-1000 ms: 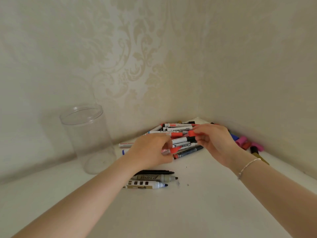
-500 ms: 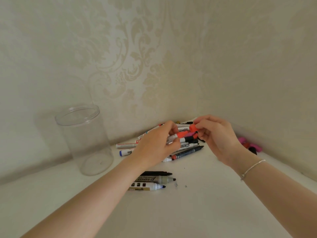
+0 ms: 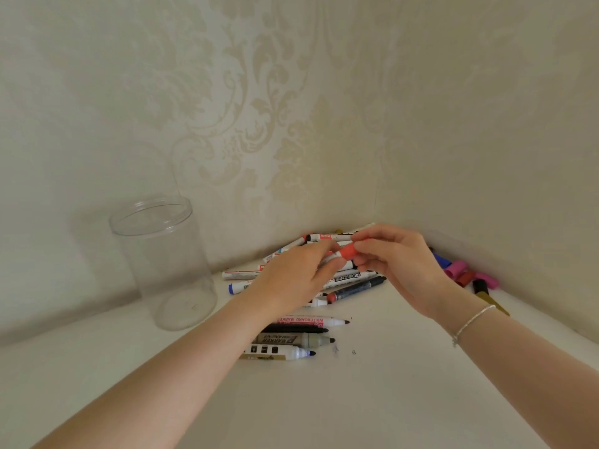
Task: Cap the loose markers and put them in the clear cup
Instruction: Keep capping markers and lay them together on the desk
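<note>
Both hands have risen — red cap now meets marker.

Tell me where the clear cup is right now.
In the head view, the clear cup stands upright at the left on the white surface, near the wall, left of the marker pile and apart from both hands.

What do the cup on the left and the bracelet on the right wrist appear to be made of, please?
The cup looks like thin, glossy clear plastic: the wall shows straight through it, and the rim has a moulded lip, though glass cannot be ruled out. The bracelet looks like a fine silvery metal chain or small beads, catching pale highlights; it is too small to tell which.
</note>
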`<state>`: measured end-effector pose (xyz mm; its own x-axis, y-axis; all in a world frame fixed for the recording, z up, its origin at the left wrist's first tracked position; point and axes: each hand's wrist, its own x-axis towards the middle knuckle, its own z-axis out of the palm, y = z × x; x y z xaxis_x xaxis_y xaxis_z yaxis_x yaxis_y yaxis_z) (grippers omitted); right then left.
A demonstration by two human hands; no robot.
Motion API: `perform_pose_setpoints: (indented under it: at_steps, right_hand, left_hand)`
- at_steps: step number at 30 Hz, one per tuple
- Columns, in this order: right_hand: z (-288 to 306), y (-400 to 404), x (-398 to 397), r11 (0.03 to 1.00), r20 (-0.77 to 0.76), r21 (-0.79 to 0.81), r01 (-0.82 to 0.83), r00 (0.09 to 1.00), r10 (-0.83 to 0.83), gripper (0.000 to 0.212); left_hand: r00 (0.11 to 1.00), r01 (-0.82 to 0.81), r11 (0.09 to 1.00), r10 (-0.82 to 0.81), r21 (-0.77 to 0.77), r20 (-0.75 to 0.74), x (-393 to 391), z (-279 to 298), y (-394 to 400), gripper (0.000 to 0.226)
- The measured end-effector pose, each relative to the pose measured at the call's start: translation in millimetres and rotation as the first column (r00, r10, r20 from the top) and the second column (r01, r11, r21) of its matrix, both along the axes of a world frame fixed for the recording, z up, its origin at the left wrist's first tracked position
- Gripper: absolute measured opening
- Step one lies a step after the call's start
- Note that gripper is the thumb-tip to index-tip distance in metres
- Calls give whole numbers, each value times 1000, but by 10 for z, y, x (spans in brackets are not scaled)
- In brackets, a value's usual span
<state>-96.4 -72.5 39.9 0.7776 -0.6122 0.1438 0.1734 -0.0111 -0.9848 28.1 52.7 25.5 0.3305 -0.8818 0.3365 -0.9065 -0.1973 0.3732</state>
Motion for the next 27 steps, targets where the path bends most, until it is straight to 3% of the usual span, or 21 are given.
perform_pose_setpoints:
  at_steps: [2, 7, 15, 22, 25, 27]
  right_hand:
    - [-10, 2, -2, 1000, 5, 8, 10, 1000, -10, 13]
    - [-56, 77, 50, 966, -67, -224, 131, 987, -149, 28]
    - [-38, 78, 123, 963, -126, -222, 151, 975, -182, 28]
    - [-184, -33, 95, 979, -263, -201, 28, 961, -82, 26]
    - [-171, -185, 108, 944, -332, -311, 109, 918, -215, 27]
    - [-167, -409, 73, 879, -381, -424, 220, 837, -393, 26]
  left_hand:
    - [998, -10, 999, 8, 32, 62, 20, -30, 6, 35]
    - [994, -38, 998, 43, -48, 105, 13, -53, -38, 35]
    - [984, -2, 998, 14, -63, 177, -4, -68, -90, 36]
    - [919, 41, 999, -45, 19, 391, 114, -201, -177, 52]
    - [908, 13, 1000, -12, 1, 419, 179, -179, -263, 41]
    - [943, -28, 1000, 26, 1, 331, 258, -113, -327, 39]
